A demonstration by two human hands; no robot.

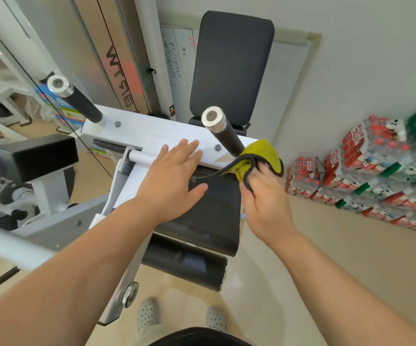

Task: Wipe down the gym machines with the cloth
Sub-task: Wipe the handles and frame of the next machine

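Note:
A white gym machine (152,132) with a black seat pad (209,211) and a black back pad (229,68) fills the middle of the view. Two black grip handles with silver end caps stick up from its white crossbar, the left handle (77,97) and the right handle (223,129). My right hand (264,196) holds a yellow-green cloth (259,157) with a dark hem, bunched against the base of the right handle. My left hand (174,176) hovers flat with fingers spread over the crossbar and the seat's rear edge, holding nothing.
Shrink-wrapped packs of bottled water (376,171) are stacked along the right wall. A weight stack tower (117,58) and cable stand behind the machine. A black padded roller (184,264) lies below the seat. More white machine frame (14,186) sits to the left. My shoes (147,314) stand on the beige floor.

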